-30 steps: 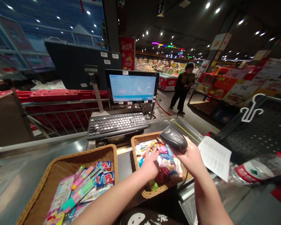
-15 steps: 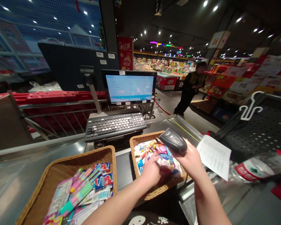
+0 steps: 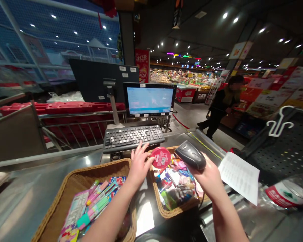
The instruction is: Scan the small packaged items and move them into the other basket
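The left hand (image 3: pixel 138 167) has lifted a red tub (image 3: pixel 161 157) over the smaller basket (image 3: pixel 166 213), partly spread fingers holding its edge, printed face showing, presumably for scanning. The right hand (image 3: pixel 209 174) wraps its fingers round the scanner (image 3: pixel 191 155). Beyond sits the keyboard (image 3: pixel 135 137).

The left basket (image 3: pixel 84 176) is sitting on the counter (image 3: pixel 49 171) beside the right basket (image 3: pixel 173 213), the keyboard (image 3: pixel 133 137) is lying behind them, the monitor (image 3: pixel 150 99) is standing behind it, and a paper sheet (image 3: pixel 239 176) is lying right of both baskets.
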Tool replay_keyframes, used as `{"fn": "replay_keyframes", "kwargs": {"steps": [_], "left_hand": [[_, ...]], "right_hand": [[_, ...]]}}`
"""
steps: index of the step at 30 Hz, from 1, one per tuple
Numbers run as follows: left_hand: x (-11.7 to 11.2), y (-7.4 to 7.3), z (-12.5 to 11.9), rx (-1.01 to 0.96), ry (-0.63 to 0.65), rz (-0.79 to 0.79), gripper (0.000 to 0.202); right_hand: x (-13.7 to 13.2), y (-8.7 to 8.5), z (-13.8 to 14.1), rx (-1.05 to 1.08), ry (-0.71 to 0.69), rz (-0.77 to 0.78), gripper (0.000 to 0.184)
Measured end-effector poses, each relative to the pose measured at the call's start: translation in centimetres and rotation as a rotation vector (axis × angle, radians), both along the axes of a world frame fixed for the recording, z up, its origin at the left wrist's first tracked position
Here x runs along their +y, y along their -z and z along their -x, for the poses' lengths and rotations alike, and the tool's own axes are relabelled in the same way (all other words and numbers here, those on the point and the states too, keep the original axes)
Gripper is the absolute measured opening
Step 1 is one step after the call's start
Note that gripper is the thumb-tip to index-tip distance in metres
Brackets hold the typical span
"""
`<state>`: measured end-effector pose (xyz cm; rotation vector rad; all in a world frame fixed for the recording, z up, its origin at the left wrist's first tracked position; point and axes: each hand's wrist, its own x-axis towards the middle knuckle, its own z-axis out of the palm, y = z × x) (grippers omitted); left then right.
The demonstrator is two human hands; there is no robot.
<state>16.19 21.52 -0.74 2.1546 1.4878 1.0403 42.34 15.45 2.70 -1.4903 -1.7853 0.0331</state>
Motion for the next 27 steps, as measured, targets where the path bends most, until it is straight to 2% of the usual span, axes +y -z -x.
{"fn": "replay_keyframes", "kwargs": {"steps": [4,9,17,22,27], "left_hand": [[-0.2,-0.8,2.2,0.004,-0.061,-0.054,0.026],[-0.1,-1.3,4.9,0.028,-0.144,-0.106,0.029],[0.4,-2.5,9.3,-0.058,-0.266,-0.147,0.028],[0.1,-2.9,10.9,-0.053,-0.321,-0.177,0.027],[0.0,-3.2,11.9,-0.037,-0.356,-0.185,0.025]], "right_hand": [[0.2,-0.3,1.5,-0.022,-0.006,-0.048,0.048],[0.5,-1.0,3.9,-0.060,-0.063,-0.085,0.042],[1.0,-2.3,6.8,-0.098,-0.143,-0.186,0.036],[1.3,-2.9,8.9,-0.122,-0.236,-0.126,0.032],[1.7,-2.5,10.9,-0.129,-0.333,-0.013,0.037]]}}
